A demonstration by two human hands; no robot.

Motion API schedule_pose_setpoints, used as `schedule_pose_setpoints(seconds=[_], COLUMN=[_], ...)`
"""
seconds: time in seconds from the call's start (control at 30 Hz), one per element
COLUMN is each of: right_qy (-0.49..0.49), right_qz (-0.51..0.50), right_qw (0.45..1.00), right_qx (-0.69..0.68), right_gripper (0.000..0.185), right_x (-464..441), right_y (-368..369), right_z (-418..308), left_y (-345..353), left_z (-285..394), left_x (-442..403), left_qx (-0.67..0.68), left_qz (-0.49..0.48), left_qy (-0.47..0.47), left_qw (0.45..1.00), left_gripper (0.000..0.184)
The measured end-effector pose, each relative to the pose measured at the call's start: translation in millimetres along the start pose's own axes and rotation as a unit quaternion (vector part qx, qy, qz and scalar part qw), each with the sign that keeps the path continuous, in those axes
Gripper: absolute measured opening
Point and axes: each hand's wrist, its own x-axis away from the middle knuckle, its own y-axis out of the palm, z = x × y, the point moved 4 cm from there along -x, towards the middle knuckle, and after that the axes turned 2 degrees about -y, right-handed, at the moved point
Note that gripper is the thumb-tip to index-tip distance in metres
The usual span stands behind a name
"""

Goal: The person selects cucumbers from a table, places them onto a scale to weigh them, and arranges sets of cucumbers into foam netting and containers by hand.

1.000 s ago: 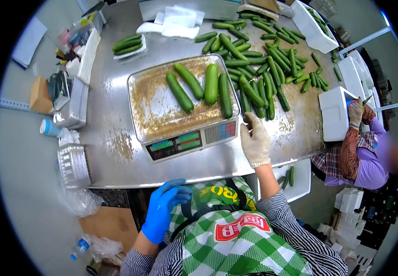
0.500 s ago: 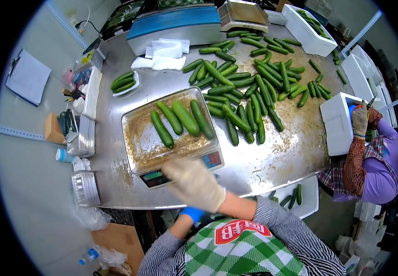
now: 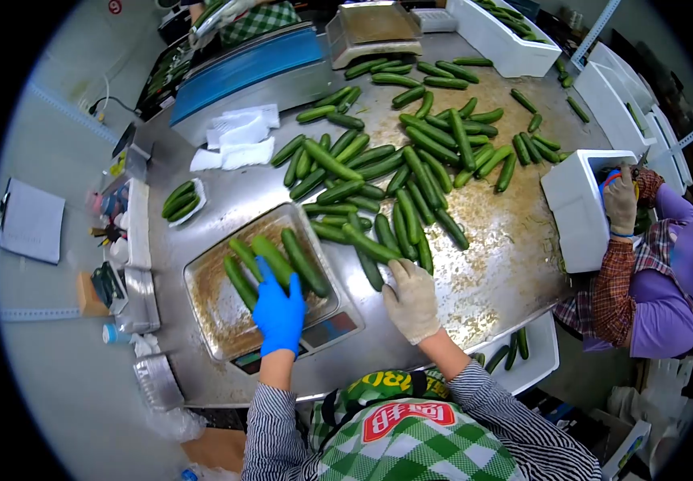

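My left hand point(image 3: 278, 313), in a blue glove, is over the metal scale tray point(image 3: 202, 317). Its fingers and thumb straddle the lower end of a pale green cucumber point(image 3: 272, 255), gripping it. Three darker cucumbers lie beside it, including one at the right point(image 3: 305, 263). My right hand point(image 3: 412, 303), in a beige glove, is at the near edge of the cucumber pile point(image 3: 419, 188). Its fingertips touch the end of a cucumber point(image 3: 369, 242), with thumb and fingers apart. Another dark cucumber point(image 3: 370, 271) lies just left of that thumb.
A small tray of cucumbers point(image 3: 180, 202) and white cloths point(image 3: 238, 140) lie left of the pile. A blue-topped box point(image 3: 250, 72) and second scale point(image 3: 374, 30) stand behind. At right, a co-worker's gloved hand point(image 3: 620, 200) is at a white foam box point(image 3: 575, 212).
My right hand has moved from in front of the scale to the pile. My left hand has come up onto the tray and taken hold of a cucumber. The view has shifted.
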Motion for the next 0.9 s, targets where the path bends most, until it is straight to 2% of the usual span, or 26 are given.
schedule_pose_setpoints(seconds=[0.03,0.13,0.2,0.23,0.27,0.33,0.37,0.4,0.43,0.47,0.5,0.57,0.6,0.63,0.67,0.73,0.77,0.8,0.87,0.9], right_qy=[-0.027,-0.04,-0.037,-0.022,-0.008,0.127,0.186,0.272,0.351,0.416,0.459,0.434,0.423,0.393,0.34,0.24,0.184,0.072,-0.038,-0.075], right_qz=[0.024,-0.047,-0.139,-0.126,-0.112,-0.062,-0.068,-0.12,-0.102,-0.079,-0.041,-0.016,-0.011,-0.025,-0.059,-0.149,-0.202,-0.144,-0.156,-0.156], right_qw=[0.998,0.996,0.988,0.992,0.993,0.964,0.916,0.851,0.738,0.596,0.549,0.538,0.53,0.582,0.657,0.806,0.864,0.931,0.964,0.972], right_qx=[0.047,0.068,0.064,0.01,-0.045,-0.227,-0.349,-0.433,-0.567,-0.682,-0.697,-0.722,-0.735,-0.712,-0.67,-0.521,-0.422,-0.327,-0.211,-0.159], right_gripper=[0.047,0.05,0.049,0.044,0.04,0.035,0.038,0.037,0.037,0.036,0.035,0.037,0.038,0.039,0.045,0.063,0.076,0.071,0.067,0.059], right_x=[-8,-36,-55,-57,-61,-60,-58,-66,-58,-47,-45,-51,-53,-54,-55,-74,-77,-68,-75,-83], right_y=[0,17,28,31,38,55,58,28,39,51,47,24,18,16,15,-7,-3,14,15,20], right_z=[2,15,20,27,35,60,73,60,78,91,93,92,89,87,82,39,22,9,-44,-64], left_y=[-1,2,20,23,26,24,21,18,11,4,4,0,-4,-9,-13,-15,-13,-10,-14,-8], left_z=[3,11,0,-6,-13,-20,-23,-22,-19,-19,-22,-30,-25,-18,-13,-8,-10,-10,2,0], left_x=[-4,-10,-12,-10,-10,-10,-6,-1,1,3,7,18,26,39,54,78,92,107,124,134], left_qx=[-0.003,-0.032,0.01,0.027,0.094,0.229,0.325,0.419,0.483,0.543,0.589,0.671,0.688,0.704,0.72,0.693,0.681,0.669,0.647,0.642], left_qz=[-0.01,-0.062,-0.007,0.021,0.005,-0.025,-0.02,-0.018,-0.019,-0.021,-0.047,-0.084,-0.104,-0.118,-0.121,-0.222,-0.265,-0.311,-0.391,-0.402], left_qy=[-0.012,-0.059,-0.043,-0.038,-0.067,-0.122,-0.159,-0.193,-0.197,-0.201,-0.201,-0.208,-0.201,-0.196,-0.191,-0.133,-0.138,-0.142,-0.165,-0.14], left_qw=[1.0,0.996,0.999,0.999,0.993,0.965,0.932,0.887,0.853,0.815,0.781,0.707,0.69,0.673,0.656,0.673,0.669,0.659,0.634,0.637], left_gripper=[0.078,0.078,0.078,0.078,0.08,0.085,0.076,0.067,0.062,0.057,0.057,0.057,0.058,0.059,0.062,0.067,0.069,0.07,0.07,0.066])
